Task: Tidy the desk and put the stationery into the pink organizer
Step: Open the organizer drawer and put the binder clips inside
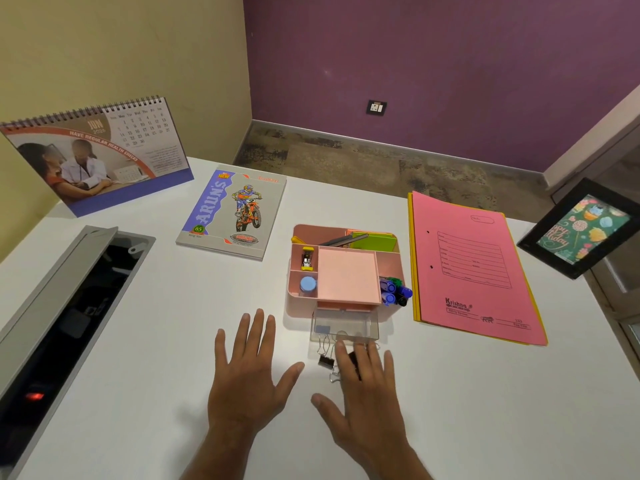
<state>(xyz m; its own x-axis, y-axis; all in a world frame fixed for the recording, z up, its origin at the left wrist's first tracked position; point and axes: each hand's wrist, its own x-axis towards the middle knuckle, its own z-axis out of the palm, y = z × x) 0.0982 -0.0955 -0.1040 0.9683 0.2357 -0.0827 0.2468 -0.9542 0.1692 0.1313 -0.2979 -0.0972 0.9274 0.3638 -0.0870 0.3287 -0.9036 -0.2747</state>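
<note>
Right grip (360, 386) spread flat over binder clips (325, 358); left grip (249, 368) spread beside. Risk: my fingers scatter clips past clear drawer (346, 325) ahead.

white desk (145, 341), organizer (346, 275), notebook (232, 213), folder (474, 268)

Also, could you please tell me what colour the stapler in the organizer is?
Yellow, seen in the head view: the stapler.
</note>
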